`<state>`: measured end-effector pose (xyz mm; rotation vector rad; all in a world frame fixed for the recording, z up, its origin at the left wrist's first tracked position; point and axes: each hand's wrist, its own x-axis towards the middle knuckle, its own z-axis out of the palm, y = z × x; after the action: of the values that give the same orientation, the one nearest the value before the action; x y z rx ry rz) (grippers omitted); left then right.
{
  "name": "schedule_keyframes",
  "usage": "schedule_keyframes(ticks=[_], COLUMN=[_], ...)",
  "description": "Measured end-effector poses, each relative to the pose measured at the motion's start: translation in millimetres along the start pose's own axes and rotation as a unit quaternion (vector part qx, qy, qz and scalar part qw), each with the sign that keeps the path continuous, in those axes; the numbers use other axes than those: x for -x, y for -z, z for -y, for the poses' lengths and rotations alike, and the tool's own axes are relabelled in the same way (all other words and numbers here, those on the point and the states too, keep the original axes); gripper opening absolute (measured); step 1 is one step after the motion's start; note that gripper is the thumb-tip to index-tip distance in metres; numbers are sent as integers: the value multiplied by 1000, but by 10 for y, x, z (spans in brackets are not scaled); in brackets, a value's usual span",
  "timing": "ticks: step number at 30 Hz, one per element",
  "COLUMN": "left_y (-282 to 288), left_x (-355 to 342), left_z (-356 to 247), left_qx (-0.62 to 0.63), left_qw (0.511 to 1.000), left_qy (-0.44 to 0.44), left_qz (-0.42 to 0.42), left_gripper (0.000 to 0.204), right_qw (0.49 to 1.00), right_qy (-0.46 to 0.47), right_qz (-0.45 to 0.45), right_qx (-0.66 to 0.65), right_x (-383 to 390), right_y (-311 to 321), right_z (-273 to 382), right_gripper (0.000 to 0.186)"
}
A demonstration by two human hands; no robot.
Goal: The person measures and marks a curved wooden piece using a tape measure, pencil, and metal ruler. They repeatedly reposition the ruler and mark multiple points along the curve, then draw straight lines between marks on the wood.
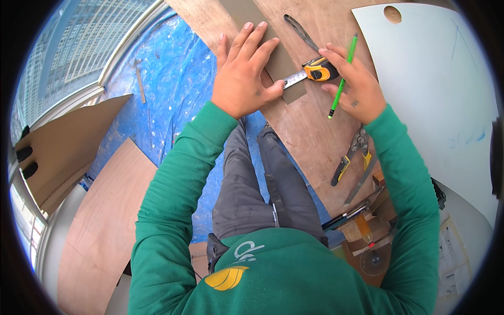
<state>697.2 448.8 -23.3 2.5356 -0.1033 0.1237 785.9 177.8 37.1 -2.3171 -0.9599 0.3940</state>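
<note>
My left hand (244,73) lies spread over a grey strip (278,63) on the plywood board (291,131), its thumb at the end of the drawn-out steel blade of a tape measure (318,70). My right hand (359,92) holds a green pencil (353,47) slantwise across its fingers, beside the yellow and black tape case, which those fingers appear to touch. A dark strap (299,31) lies above the case. Yellow-handled snips (344,165) and a thin metal strip (356,191) rest lower on the board.
A large white panel (430,89) with an oval hole covers the right. Blue sheeting (147,63) lies on the floor below the board. A curved plywood piece (100,220) and a brown sheet (68,147) stand at left near a window (63,63). Assorted tools (367,231) sit below right.
</note>
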Motion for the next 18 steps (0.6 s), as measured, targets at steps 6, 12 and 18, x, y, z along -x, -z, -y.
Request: schedule_keyframes(ticks=[6,12,18], left_y=[-71,-100,-107], left_x=[44,68,77], left_z=[-33,5,36], left_qx=[24,42,54], left_qw=[1000,999,998], left_qy=[14,9,5], left_qz=[-10,-19,-23], left_gripper=[76,76,77], right_qw=[950,928,935], right_qy=[-162,-182,-152], right_qz=[-177,-108,-73], right_qx=[-202,-307,-311], right_x=[444,783,659], right_y=[159,5,-428], right_z=[289,680,624], right_gripper=[52,53,34])
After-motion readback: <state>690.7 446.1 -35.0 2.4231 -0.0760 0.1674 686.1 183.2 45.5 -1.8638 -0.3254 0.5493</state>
